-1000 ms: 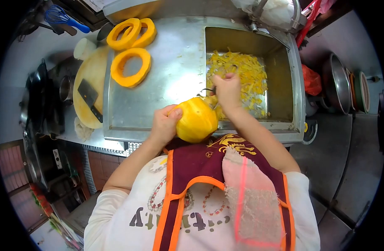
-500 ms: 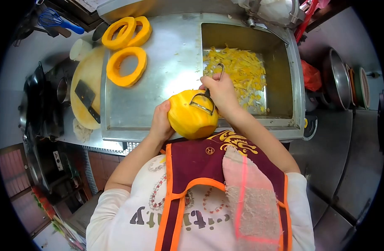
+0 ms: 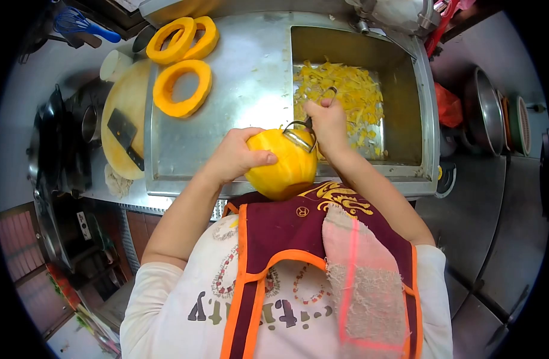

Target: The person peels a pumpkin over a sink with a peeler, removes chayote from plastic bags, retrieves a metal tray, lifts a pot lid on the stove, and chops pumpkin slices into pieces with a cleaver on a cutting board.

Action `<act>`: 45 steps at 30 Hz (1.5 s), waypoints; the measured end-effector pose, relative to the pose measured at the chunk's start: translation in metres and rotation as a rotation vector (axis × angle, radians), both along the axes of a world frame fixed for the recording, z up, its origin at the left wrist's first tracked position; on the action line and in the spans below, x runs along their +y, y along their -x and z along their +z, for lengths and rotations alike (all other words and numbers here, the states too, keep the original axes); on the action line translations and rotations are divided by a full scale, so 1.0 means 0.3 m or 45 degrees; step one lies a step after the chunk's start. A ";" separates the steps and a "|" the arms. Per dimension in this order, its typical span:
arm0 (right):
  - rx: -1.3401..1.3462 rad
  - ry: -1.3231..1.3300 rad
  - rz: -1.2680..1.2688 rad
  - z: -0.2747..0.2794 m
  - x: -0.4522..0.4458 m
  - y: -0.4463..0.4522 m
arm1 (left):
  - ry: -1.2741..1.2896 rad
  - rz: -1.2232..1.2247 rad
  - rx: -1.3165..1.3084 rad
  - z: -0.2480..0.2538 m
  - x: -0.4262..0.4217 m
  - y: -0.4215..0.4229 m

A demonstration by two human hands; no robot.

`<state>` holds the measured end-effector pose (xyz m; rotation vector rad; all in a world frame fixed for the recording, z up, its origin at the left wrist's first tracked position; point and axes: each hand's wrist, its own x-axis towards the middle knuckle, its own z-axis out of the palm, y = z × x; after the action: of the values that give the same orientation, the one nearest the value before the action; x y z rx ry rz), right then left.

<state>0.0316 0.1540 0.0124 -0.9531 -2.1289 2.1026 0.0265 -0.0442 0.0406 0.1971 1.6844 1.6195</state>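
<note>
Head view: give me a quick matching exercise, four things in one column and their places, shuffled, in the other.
Things
1. Peeler
2. Cleaver
3. Yellow peelings
4. Orange rings

Places
A. In the sink basin
B. On the metal counter, left of the basin
C. In the right hand, at the yellow pumpkin
D. On the round board

Right pairs: 1-C, 2-D, 3-A, 4-B

The cleaver lies on the round board, left of the counter. Peelings lie in the sink, right of the rings.
</note>
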 end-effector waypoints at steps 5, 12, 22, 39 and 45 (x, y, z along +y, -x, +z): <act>0.177 -0.610 -0.204 -0.138 0.091 0.031 | -0.040 0.076 0.046 -0.026 -0.011 -0.012; 0.100 0.402 -0.220 -0.004 0.141 0.028 | 0.000 0.252 0.142 -0.003 -0.006 -0.074; 0.027 0.172 0.055 0.021 -0.026 -0.014 | 0.327 0.229 0.401 0.044 0.036 -0.166; -0.004 0.400 -0.341 -0.064 0.166 -0.041 | 0.159 0.374 0.379 -0.020 0.021 -0.192; 0.151 0.017 -0.032 0.044 -0.065 -0.034 | 0.179 0.408 0.378 -0.006 0.053 -0.199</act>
<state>0.0418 0.1344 0.0256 -0.8296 -2.0390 2.1071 0.0861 -0.0284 0.0389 0.1042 2.1384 1.7584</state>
